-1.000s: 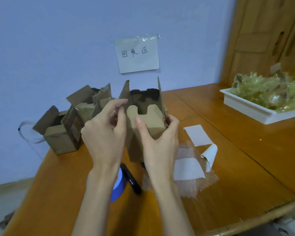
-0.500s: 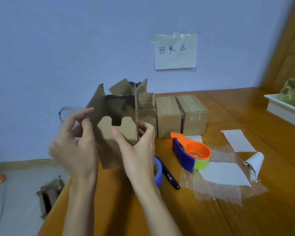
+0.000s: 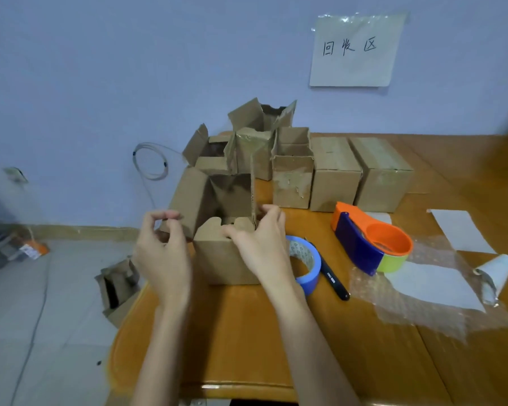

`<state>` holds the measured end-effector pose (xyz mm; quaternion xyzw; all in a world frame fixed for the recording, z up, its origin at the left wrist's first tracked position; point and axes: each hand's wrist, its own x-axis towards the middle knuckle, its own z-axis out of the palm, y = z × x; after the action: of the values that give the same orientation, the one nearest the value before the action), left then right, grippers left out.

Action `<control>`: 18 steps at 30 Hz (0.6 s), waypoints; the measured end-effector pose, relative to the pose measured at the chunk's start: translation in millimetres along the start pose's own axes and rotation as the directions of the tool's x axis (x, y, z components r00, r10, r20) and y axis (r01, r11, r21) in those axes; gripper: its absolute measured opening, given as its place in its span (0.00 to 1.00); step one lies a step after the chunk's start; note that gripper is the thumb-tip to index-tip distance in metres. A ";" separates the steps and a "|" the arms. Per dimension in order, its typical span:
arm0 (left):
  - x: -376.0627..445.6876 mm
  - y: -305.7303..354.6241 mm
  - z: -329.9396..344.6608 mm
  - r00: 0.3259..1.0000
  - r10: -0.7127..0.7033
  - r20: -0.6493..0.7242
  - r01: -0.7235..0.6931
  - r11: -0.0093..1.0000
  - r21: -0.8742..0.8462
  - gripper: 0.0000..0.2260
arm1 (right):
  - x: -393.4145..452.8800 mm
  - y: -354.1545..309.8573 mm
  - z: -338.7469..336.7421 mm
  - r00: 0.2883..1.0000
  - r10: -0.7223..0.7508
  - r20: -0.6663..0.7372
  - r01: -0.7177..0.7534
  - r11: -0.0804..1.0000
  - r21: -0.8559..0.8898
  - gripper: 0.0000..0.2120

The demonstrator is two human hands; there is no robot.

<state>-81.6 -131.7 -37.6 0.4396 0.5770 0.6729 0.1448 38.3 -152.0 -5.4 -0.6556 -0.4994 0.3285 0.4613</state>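
The person holds an open cardboard box (image 3: 226,259) with both hands. The box stands upright on the wooden table (image 3: 247,347), near its left edge, with the opening to the top. The left hand (image 3: 162,256) is at the left side of the box; its thumb and forefinger are bent and pinch the lower edge of the left flap (image 3: 188,197), which stands out to the side. The right hand (image 3: 261,244) grasps the right upper corner of the box: its fingers curl over the right wall and the thumb presses on the notched front flap (image 3: 217,228). The right flap (image 3: 252,186) stands straight up, seen from its edge.

Just beside the right hand lies a roll of blue tape (image 3: 308,276), and a black marker (image 3: 333,276) lies touching the roll on its right. Further to the right stands an orange and blue tape dispenser (image 3: 370,244), next to a sheet of bubble wrap (image 3: 423,312) with white paper (image 3: 434,285) on it and a rolled paper (image 3: 496,271) at its far side. Behind the held box, near the wall, there is a group of opened boxes (image 3: 261,148), and to the right of it two closed boxes (image 3: 361,171) stand side by side. A paper note (image 3: 355,51) with handwritten signs hangs on the wall. A thin coiled cable (image 3: 151,161) hangs at the wall on the left. On the floor, just beside the table's left edge, lies another torn box (image 3: 118,288)
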 end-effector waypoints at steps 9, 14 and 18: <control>4.0 9.2 -1.1 0.986 0.066 0.151 -0.090 0.983 0.158 0.16 | 12.6 -0.1 -53.6 0.920 0.130 0.371 -0.129 0.991 -0.028 0.42; 19.5 19.7 -5.2 0.963 -0.110 0.245 0.130 0.989 -0.065 0.25 | 37.2 31.9 -77.1 0.981 0.195 0.002 -0.184 0.929 -0.322 0.20; 20.4 31.1 9.6 0.843 -0.332 0.424 0.422 0.897 -0.135 0.20 | 39.5 52.3 -45.8 0.979 0.089 -0.183 -0.185 0.759 -0.624 0.09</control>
<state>-76.4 -120.2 -1.4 0.4226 0.5326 0.5900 0.4354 108.8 -130.7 -36.6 -0.8296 -0.4977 0.1250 0.2203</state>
